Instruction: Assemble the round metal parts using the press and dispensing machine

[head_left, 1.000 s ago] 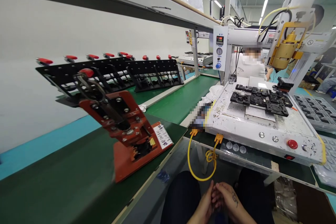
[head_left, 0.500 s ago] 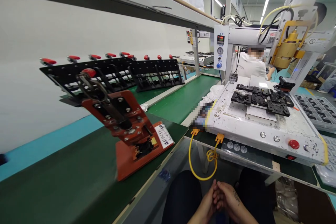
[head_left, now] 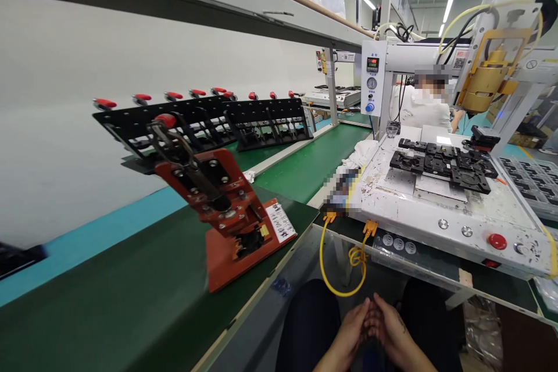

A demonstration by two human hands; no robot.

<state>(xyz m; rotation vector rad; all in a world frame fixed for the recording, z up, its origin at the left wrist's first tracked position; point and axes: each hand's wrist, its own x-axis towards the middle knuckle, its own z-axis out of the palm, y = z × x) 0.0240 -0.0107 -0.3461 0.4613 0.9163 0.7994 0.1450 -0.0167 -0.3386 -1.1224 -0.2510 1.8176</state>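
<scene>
Between my knees, my left hand [head_left: 352, 325] and my right hand [head_left: 389, 321] are together, fingers loosely curled and meeting in the middle, thumbs pointing up. Nothing shows in either hand. Above them hangs a looped yellow cable [head_left: 325, 267] from the front of a white dispensing machine [head_left: 418, 218]. Black fixtures [head_left: 440, 164] lie on the machine's bed. Left of my hands, an orange-red toggle clamp jig [head_left: 226, 270] with a red-tipped lever stands on the green bench [head_left: 131, 296].
Black racks [head_left: 268, 122] with red handles stand behind the jig. A shelf [head_left: 270, 11] crosses overhead. A person in a white shirt [head_left: 425, 107] sits behind the machine. Clear trays [head_left: 532, 177] with black parts lie at the right. A dark object [head_left: 20, 258] is at the left edge.
The view has turned slightly left, so the bench and machine appear shifted right. My hands stay together, with their thumbs a little farther apart. More of the dark object at the left edge shows.
</scene>
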